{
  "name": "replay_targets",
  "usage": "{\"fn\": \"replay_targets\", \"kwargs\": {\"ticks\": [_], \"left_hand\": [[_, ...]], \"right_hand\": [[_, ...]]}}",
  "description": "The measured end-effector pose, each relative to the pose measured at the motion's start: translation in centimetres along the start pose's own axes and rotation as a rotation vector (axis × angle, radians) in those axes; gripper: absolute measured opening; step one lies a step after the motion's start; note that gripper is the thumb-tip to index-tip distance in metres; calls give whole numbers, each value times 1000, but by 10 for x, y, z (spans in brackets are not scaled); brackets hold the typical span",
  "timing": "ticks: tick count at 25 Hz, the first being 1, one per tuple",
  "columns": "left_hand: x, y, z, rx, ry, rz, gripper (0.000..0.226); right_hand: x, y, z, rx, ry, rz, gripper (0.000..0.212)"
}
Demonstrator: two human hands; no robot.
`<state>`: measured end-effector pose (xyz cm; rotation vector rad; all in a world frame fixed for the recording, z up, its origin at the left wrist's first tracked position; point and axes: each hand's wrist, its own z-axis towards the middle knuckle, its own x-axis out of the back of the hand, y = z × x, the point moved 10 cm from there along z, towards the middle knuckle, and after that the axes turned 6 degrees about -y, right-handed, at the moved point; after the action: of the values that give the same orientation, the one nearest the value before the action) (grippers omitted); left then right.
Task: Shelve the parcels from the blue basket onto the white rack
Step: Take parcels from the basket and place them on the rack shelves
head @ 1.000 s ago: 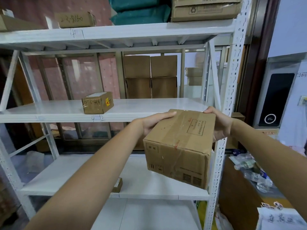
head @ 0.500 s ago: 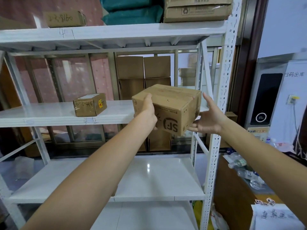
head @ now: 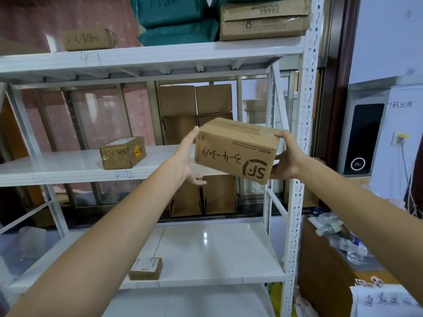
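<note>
Hands: left [head: 183, 160], right [head: 286, 156] grip SF parcel [head: 235, 151] | marked "3-4-3014", upside down | white rack [head: 306, 124] behind

Soft, even daylight fills the frame, brightest at the right. A glare spot shines on the lower shelf [head: 206, 239]. Wide-angle bending curves the edges; the corners look slightly soft.
</note>
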<state>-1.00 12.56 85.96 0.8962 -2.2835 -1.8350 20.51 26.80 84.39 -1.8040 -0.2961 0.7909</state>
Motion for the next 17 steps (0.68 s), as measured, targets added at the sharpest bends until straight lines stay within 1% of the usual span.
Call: {"fn": "replay_targets", "kwargs": {"ticks": [2, 4, 6, 7, 8, 10, 12, 13, 15, 17], "left_hand": [[-25, -10, -2, 8, -69, 0, 123], [-41, -9, -3, -34, -70, -31, 112], [-42, 11, -5, -170, 16, 1, 103], [-38, 28, -7, -293, 81, 99, 104], [-37, 48, -13, -443, 155, 283, 107], [-51, 81, -32, -729, 301, 865, 114], [-79, 86, -46, -930, 382, 1406, 123], [-92, 80, -48, -996, 390, 1608, 125], [-113, 60, -49, -1088, 380, 1873, 125], [-129, 40, -49, -1161, 380, 2002, 121]], "right_hand": [[-10, 11, 5, 40, -32, 110, 92], [-18, 25, 13, 62, -88, 162, 91], [-17, 38, 18, 30, -122, 172, 88], [-11, 40, 19, -4, -106, 161, 88], [-1, 40, 18, -35, -65, 141, 88], [17, 29, 14, -58, 4, 89, 93], [17, 13, 10, -60, -39, 34, 97], [11, 7, 8, -68, -84, 3, 97], [-5, 0, 6, -98, -174, -63, 99], [-19, -1, 4, -130, -216, -121, 107]]}}
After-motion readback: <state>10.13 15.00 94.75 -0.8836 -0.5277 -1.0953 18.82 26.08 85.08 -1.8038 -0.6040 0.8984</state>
